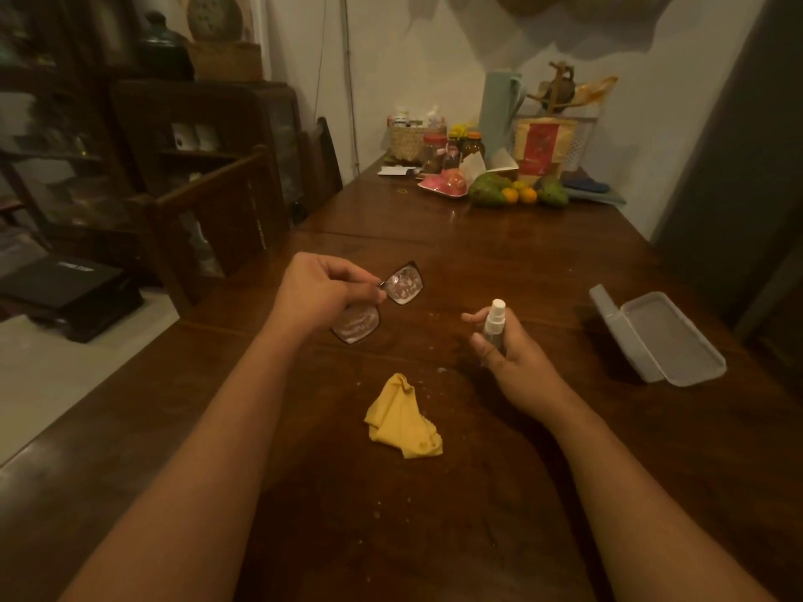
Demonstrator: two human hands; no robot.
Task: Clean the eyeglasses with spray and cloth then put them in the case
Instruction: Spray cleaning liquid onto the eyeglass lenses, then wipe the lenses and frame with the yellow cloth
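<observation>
— The hands?
— Left hand (321, 293) pinches the eyeglasses (406, 286), centre frame; right hand (515, 362) grips the spray bottle (494, 323).
— The case (669, 341)?
— Lid open, right, on the wooden table (521, 254); yellow cloth (404, 421) lower centre.

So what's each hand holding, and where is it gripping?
Left hand pinches the eyeglasses at the frame between the lenses; right hand grips the spray bottle round its body.

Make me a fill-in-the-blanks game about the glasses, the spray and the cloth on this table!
1. The left hand holds the ____.
2. The cloth lying between the arms is coloured ____.
3. The right hand grips the spray bottle, while the case lies with its lid ____.
Missing words: eyeglasses; yellow; open.
</observation>
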